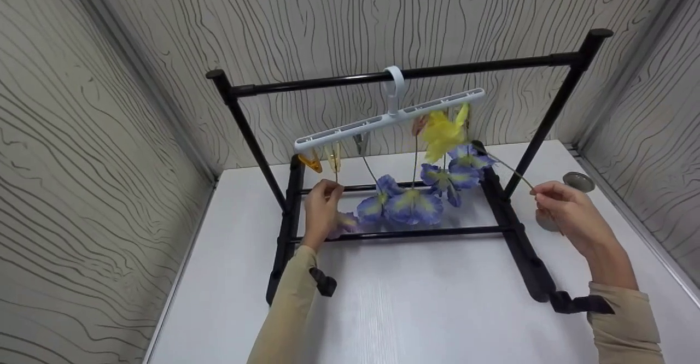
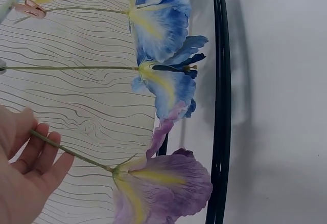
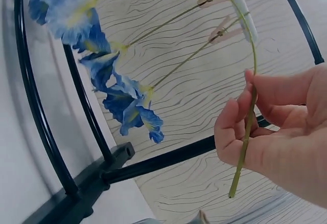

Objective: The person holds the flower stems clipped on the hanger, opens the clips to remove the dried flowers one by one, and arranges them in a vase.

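Note:
My left hand (image 1: 322,211) pinches the green stem of a purple flower (image 2: 163,188), its head hanging down. The fingertips are just below a pale yellow clip (image 1: 334,159) on the white hanger (image 1: 394,115). Out to the right, my right hand (image 1: 571,211) holds the lower stem of a yellow flower (image 1: 442,134) between thumb and curled fingers. That bloom overlaps the hanger's right end in the head view. Several blue flowers (image 1: 413,205) dangle head-down from the hanger, with pink clips (image 3: 220,32) gripping some of the stems.
The hanger hooks over the top bar (image 1: 328,82) of a black rack and tilts, left end lower. An unused orange clip (image 1: 310,162) hangs at that end. A greyish round-rimmed object (image 1: 578,182) is behind my right hand. Patterned wall panels (image 1: 306,19) enclose the white table (image 1: 426,309).

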Demonstrator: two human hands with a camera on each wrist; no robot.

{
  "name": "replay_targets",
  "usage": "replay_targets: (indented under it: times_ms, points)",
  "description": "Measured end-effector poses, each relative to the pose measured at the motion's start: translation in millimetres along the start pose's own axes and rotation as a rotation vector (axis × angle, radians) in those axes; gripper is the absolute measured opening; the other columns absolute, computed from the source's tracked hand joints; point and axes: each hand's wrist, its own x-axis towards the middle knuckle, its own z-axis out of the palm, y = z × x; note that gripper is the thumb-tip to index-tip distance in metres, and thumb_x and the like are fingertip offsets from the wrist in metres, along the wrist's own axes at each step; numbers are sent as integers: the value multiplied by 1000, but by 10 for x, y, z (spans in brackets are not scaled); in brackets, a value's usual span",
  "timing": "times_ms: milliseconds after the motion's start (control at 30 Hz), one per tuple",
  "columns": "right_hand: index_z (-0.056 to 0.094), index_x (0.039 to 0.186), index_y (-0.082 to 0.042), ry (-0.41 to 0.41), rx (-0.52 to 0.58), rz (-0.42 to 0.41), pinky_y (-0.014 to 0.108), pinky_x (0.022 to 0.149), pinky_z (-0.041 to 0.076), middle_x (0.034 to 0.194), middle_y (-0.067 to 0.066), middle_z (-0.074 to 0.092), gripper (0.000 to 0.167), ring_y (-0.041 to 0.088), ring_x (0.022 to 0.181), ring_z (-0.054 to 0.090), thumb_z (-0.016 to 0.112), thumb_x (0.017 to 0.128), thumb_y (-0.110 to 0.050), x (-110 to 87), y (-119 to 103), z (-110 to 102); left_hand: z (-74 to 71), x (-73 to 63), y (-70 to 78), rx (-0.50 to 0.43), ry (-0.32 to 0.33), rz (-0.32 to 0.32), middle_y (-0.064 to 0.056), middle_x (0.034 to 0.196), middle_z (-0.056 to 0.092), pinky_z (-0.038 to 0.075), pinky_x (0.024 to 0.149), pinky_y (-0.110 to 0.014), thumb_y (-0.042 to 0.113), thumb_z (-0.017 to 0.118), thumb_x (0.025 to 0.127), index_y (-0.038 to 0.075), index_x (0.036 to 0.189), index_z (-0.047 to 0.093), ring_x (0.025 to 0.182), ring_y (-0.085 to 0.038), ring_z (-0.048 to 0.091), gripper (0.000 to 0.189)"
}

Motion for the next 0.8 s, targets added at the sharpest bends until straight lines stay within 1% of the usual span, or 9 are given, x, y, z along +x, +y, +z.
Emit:
replay_targets:
  times_ms: [133,233,300,367,433,467,633,700,800]
  points:
    - [67,104,4,-20,430,-65,26,77,54,99,10,64,25,18,85,61,43,106,10,-12,41,-41,-12,-3,-3,-6,10,-9,-11,95,71,57,89,-43,3,68,99,-2,99,71,92,-26,68,6]
    - [63,107,12,-35,714,-118,32,79,55,102,17,60,26,25,89,60,37,106,13,-17,76,-72,-14,-12,-11,-7,6,-25,-10,95,71,57,89,-43,4,69,99,0,99,71,92,-25,68,4]
    - [60,109,15,-45,866,-152,37,80,55,104,21,59,26,29,90,59,34,106,14,-21,98,-89,-17,-21,-14,-5,0,-41,-9,96,71,56,89,-42,6,70,99,1,100,71,93,-25,68,5]
    - [57,110,18,-68,977,-190,40,82,55,106,24,58,26,33,92,59,32,107,13,-25,117,-104,-20,-33,-20,1,-7,-53,-9,96,71,56,90,-42,7,70,100,2,100,71,94,-24,68,6]
    - [55,112,19,-110,1032,-228,42,84,55,108,26,58,27,35,94,59,30,107,12,-27,133,-117,-18,-42,-25,9,-12,-62,-9,97,72,56,90,-43,9,70,100,2,100,71,95,-25,68,7]
    - [55,113,19,-140,1043,-249,43,85,55,109,27,58,29,35,95,59,27,108,12,-29,141,-121,-15,-45,-32,11,-15,-66,-9,97,72,56,90,-43,9,70,100,2,101,71,95,-25,69,7]
    - [50,119,21,-352,1066,-334,43,90,52,115,30,57,35,38,100,59,17,107,12,-69,185,-141,-3,-61,-54,17,-38,-84,-9,97,72,55,88,-42,9,70,99,2,101,72,96,-25,69,8]
    - [48,121,21,-413,1048,-366,43,92,52,117,30,56,36,37,102,58,16,107,13,-91,193,-150,-1,-63,-59,19,-40,-71,-9,96,73,56,87,-42,8,70,99,2,100,72,95,-25,69,7]
    - [48,126,20,-448,978,-407,40,92,51,118,28,56,36,34,102,55,18,105,16,-107,193,-176,-2,-59,-68,14,-39,-51,-9,95,72,56,86,-42,7,70,99,1,98,72,93,-24,68,6]
